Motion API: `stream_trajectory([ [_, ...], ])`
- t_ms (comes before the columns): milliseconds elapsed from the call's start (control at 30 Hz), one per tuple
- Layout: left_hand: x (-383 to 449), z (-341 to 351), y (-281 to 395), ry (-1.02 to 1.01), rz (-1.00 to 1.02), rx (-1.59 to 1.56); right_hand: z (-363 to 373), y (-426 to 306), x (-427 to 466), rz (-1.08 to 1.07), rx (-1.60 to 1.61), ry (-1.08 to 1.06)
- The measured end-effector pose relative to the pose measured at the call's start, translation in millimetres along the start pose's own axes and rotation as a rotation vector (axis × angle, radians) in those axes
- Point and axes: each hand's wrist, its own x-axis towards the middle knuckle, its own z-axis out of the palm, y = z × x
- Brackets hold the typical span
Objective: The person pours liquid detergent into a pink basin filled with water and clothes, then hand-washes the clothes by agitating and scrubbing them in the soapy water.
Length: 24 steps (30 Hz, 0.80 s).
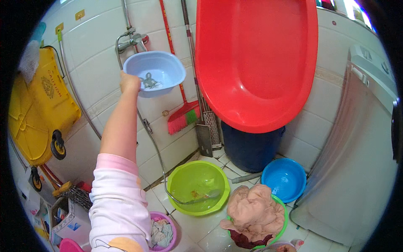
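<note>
My left hand [130, 82] is raised and grips the left rim of a light blue plastic basin [163, 71], which has a dark animal print inside. Behind it are a chrome wall faucet [133, 41] and a shower hose. On the floor, the hose runs into a lime green basin [179, 179] holding water and the shower head. To its right, a green-rimmed tub [286, 220] is heaped with beige cloth [252, 204], with dark red cloth below. My right hand is not clearly in view.
A big red plastic tub [255, 63] rests on a dark blue bin [252, 148]. A blue basin [283, 179] sits beside a washing machine [343, 170]. A purple basin [173, 234] holds cloths. A broom [185, 115] leans on the wall; a yellow caution-marked plastic part [53, 94] is at left.
</note>
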Motion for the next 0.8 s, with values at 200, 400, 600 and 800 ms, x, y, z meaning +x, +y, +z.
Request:
stream_trajectory([
  [200, 30, 13, -22, -0.256, -0.195, -0.146, -12, -40, -3, -0.069, -0.046, -0.037],
  [400, -84, 11, -87, -0.500, -0.184, -0.273, -24, -45, 1, 0.005, 0.274, -0.092],
  [600, -303, 5, -232, -0.710, -0.599, -0.215, -32, -47, -4, 0.051, 0.299, -0.091],
  [800, -468, 19, -344, -0.598, -0.721, -0.387, -46, -18, -21, 0.021, 0.182, -0.055],
])
